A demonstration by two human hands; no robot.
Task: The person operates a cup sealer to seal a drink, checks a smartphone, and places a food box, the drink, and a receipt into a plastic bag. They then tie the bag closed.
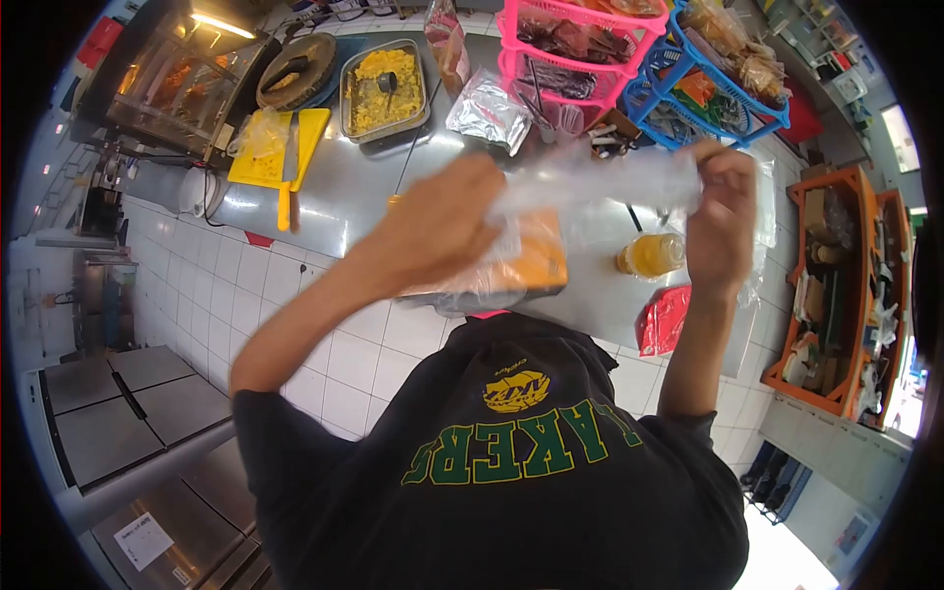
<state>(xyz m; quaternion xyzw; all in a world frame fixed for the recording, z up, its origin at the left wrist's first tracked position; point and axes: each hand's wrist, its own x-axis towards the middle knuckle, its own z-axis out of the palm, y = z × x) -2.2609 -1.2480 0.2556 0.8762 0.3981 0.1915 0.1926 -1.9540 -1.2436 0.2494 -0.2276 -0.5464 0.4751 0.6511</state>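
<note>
On the steel counter (329, 211), far left, one yellow cutting board (313, 128) is seen with one knife (291, 147) laid on it. Just beside it is one metal tray (383, 88) of yellow food. One clear plastic bag (600, 182) is held stretched above the counter between two hands. Its left end is gripped by the closed left hand (442, 231), and its right end is pinched by the closed right hand (723, 221). One orange packet (536, 261) lies beneath the bag. One orange-filled cup (651, 256) stands near the right hand.
</note>
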